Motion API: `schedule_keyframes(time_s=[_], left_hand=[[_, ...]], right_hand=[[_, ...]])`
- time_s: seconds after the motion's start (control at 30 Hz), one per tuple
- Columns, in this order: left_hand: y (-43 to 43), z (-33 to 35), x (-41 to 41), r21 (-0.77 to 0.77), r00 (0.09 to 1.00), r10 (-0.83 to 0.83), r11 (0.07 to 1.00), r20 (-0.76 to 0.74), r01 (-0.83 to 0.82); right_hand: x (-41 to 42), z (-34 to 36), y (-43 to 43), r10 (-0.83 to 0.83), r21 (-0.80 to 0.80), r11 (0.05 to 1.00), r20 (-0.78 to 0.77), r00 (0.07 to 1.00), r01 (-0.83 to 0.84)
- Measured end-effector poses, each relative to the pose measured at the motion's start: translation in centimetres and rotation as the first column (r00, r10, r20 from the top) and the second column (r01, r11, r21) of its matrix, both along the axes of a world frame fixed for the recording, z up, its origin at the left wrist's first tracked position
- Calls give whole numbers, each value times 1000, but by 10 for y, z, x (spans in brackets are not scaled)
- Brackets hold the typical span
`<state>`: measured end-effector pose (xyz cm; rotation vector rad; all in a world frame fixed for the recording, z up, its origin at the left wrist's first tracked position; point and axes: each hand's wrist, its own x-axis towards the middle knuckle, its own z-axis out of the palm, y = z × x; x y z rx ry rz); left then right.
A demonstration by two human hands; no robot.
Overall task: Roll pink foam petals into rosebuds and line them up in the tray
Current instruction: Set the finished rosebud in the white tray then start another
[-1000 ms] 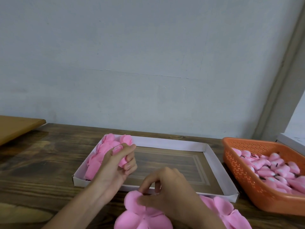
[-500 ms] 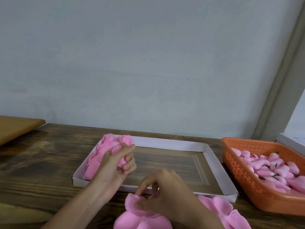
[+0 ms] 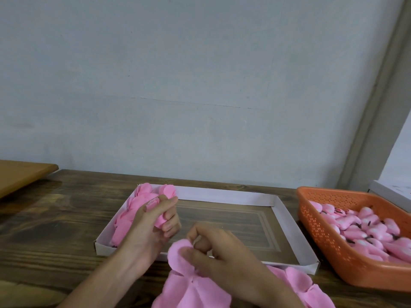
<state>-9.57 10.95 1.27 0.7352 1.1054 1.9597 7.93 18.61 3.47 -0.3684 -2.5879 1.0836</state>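
A shallow white cardboard tray lies on the wooden table, with several finished pink rosebuds lined along its left wall. Over the tray's front left part, my left hand is closed around a rolled pink rosebud. My right hand is just in front of the tray, its thumb and fingers pinching the upturned edge of a flat pink foam petal piece. More flat petals lie to the right of that hand, partly hidden by it.
An orange perforated plastic basket full of pink foam buds with dark stems stands at the right. A lighter wooden board juts in at the far left. A pale wall rises close behind the table.
My right hand has lifted and curled the petal's edge a little higher. My left hand has stayed nearly still with the rosebud.
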Motion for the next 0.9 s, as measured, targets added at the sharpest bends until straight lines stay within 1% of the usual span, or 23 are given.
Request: schedule_keyframes(time_s=[0.1, 0.2, 0.27, 0.33, 0.47, 0.57, 0.63, 0.73, 0.77, 0.83, 0.9], left_hand=[[-1, 2, 0, -20, 999, -29, 999, 24, 30], [-3, 2, 0, 50, 997, -52, 998, 60, 49], [-4, 1, 0, 121, 997, -37, 992, 74, 28], [-3, 2, 1, 158, 998, -15, 987, 58, 6], [-4, 6, 3, 177, 999, 42, 983, 17, -44], [-7, 8, 5, 212, 994, 79, 975, -78, -61], [-8, 8, 10, 202, 985, 114, 976, -131, -86], [-9, 10, 18, 198, 980, 164, 970, -112, -140], [-9, 9, 21, 202, 974, 178, 968, -139, -148], [-9, 11, 27, 180, 964, 163, 975, -210, -126], [-10, 11, 31, 138, 958, 155, 983, -241, -124]], right_hand=[[0, -1, 2, -35, -224, 974, -35, 999, 26], [2, 1, 2, -122, -473, 876, -34, 992, 91], [4, 3, 4, -161, -568, 814, -23, 987, 120], [5, 4, 6, -187, -607, 783, -19, 982, 138], [3, 3, 7, -251, -659, 735, -47, 967, 159], [3, 1, 10, -289, -661, 727, -50, 956, 185], [2, -1, 11, -323, -645, 733, -47, 945, 218], [-2, -8, 11, -371, -648, 720, -59, 927, 247], [-4, -10, 11, -384, -655, 713, -64, 921, 251], [-8, -14, 10, -406, -674, 696, -83, 910, 249], [-11, -17, 8, -419, -681, 690, -101, 902, 245]])
